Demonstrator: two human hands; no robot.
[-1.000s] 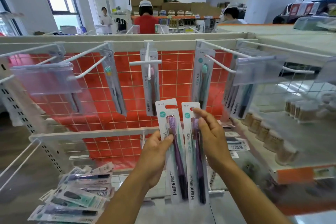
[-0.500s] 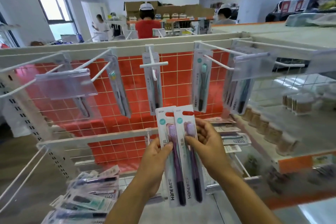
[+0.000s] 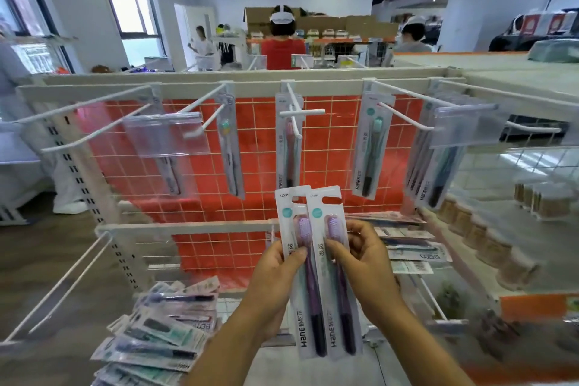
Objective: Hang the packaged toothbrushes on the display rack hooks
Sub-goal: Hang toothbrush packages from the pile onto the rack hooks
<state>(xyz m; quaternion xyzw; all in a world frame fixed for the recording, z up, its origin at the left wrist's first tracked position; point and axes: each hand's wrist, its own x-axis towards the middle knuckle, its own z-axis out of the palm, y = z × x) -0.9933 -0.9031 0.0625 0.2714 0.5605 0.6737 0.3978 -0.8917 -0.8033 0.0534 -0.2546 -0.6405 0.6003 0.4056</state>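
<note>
Two packaged purple toothbrushes are held upright side by side below the rack. My left hand (image 3: 274, 273) grips the left pack (image 3: 296, 260), thumb across its front. My right hand (image 3: 365, 263) pinches the right pack (image 3: 329, 216), which overlaps the left one. The middle hook (image 3: 294, 113) of the display rack (image 3: 250, 88) is straight above them with one pink-brush pack (image 3: 288, 147) hanging on it. Other hooks carry single packs, such as a teal one (image 3: 372, 144), and a bunch hangs at the far right (image 3: 435, 166).
A pile of loose toothbrush packs (image 3: 163, 335) lies at lower left. More packs (image 3: 410, 244) lie on the lower shelf at right, beside rows of small jars (image 3: 488, 241). Clear price-tag holders (image 3: 166, 132) hang on the hooks' fronts. People stand behind the rack.
The two packs have come closer together and now overlap. My right hand has slid down from the right pack's top to its middle. The view has tilted up.
</note>
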